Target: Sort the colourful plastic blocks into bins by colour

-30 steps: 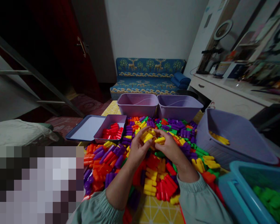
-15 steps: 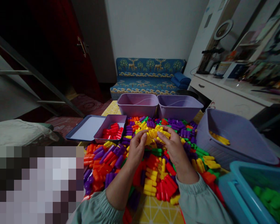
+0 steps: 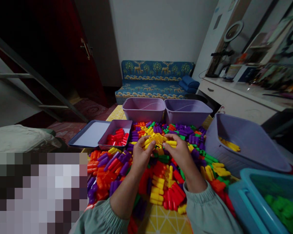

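Note:
Between my two hands, above the pile, is a cluster of yellow plastic toy blocks (image 3: 157, 139). My left hand (image 3: 142, 152) grips its left side, thumb in front and fingers behind. On the other side my right hand (image 3: 177, 148) pinches a yellow piece (image 3: 171, 142) at the cluster's right edge; whether that piece is joined to the rest I cannot tell. Under and around both hands lies a heap of finger-shaped blocks in red, orange, purple, green and yellow. Nearest my forearms are yellow blocks (image 3: 157, 190) and red blocks (image 3: 174, 196).
Two purple bins (image 3: 144, 114) stand behind the heap. At right, another purple bin (image 3: 244, 162) holds yellow blocks, and a teal bin (image 3: 246, 195) holds green ones. Left is a box (image 3: 115, 149) of red blocks beside its lid (image 3: 89, 134). A blurred patch covers the lower left.
The yellow cluster has turned and shifted slightly in my hands. My right hand has moved a little right, and a yellow piece now sticks out under its fingers.

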A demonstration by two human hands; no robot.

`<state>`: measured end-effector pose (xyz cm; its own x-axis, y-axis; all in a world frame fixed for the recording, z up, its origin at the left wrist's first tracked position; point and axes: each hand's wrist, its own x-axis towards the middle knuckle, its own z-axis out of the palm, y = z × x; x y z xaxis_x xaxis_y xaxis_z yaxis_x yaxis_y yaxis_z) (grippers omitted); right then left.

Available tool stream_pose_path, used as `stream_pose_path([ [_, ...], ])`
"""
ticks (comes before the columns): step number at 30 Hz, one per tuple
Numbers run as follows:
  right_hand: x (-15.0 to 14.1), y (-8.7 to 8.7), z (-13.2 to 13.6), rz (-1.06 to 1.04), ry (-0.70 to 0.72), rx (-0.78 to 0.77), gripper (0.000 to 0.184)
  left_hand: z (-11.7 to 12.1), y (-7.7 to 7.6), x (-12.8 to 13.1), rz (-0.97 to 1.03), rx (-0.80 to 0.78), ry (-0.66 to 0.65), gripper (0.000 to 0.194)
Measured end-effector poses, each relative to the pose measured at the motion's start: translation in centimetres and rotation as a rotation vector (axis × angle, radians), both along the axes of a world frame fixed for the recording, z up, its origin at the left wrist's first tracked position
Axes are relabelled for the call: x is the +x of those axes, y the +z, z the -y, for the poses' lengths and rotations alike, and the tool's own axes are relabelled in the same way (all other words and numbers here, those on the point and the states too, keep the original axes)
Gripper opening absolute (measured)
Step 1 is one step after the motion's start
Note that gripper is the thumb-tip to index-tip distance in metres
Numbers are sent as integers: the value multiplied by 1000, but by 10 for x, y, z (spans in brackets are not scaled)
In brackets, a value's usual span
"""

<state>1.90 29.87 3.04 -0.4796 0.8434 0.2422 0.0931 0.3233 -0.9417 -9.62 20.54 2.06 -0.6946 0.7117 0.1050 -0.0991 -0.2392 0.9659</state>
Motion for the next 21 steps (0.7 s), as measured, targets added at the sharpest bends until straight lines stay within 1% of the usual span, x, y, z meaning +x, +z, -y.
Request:
stream_pose_path([
  [3,3,2,-1,112,56,101,31,0,2,0,-1,-10,-12,44],
  [5,4,7,2,137,69,135,30,0,2,0,-11,-15,-10,45],
  [8,2,14,8,98,146,90,29,1,1,0,-57,-13,-17,41],
  [11,0,17,12,90,232,51,20,1,0,1,-96,6,-50,35],
  [15,3,19,11,96,241,-15,19,2,0,1,-140,3,-57,37],
  [17,9,24,7,44,199,-70,21,2,-2,0,-159,-6,-56,38],
  [18,13,28,4,-7,141,-90,23,1,-2,0,-160,-5,-59,38],
  [19,18,33,1,-83,55,-99,25,1,-3,0,-158,0,-62,38],
  [21,28,43,-6,-316,-168,-107,26,1,-4,-1,-163,5,-70,38],
])
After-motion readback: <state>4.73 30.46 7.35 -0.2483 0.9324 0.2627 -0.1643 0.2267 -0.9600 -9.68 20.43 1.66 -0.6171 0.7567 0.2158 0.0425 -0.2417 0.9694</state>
